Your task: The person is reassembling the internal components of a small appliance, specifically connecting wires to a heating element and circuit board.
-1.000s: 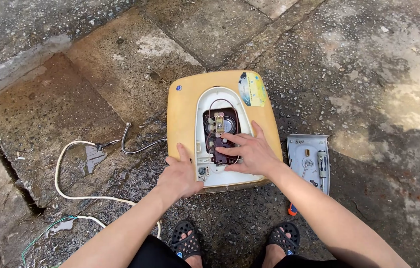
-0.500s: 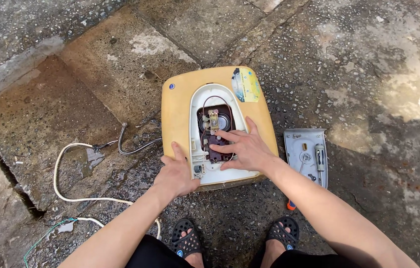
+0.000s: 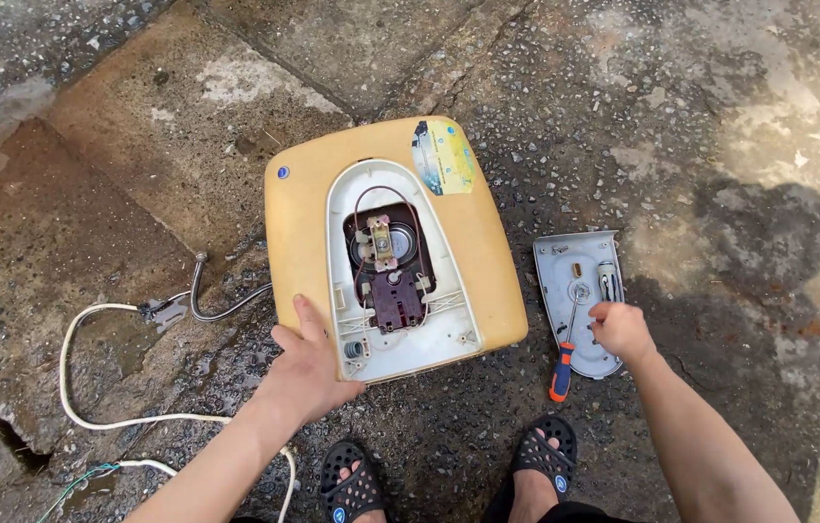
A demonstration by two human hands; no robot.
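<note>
Fingers of your left hand lie flat on the yellow heater at centre; your right hand curls closed over the grey cover, screwdriver just left.

A yellowed water heater lies flat on wet concrete, its white inner panel open, exposing wires and a dark thermostat block; beside it to the right rests a grey cover plate, face-up; an orange-handled screwdriver lies across its lower edge.

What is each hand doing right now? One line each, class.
Left hand: open, flat on the yellow casing.
Right hand: curled over the grey cover plate, beside the screwdriver; any grip cannot be told.
</note>
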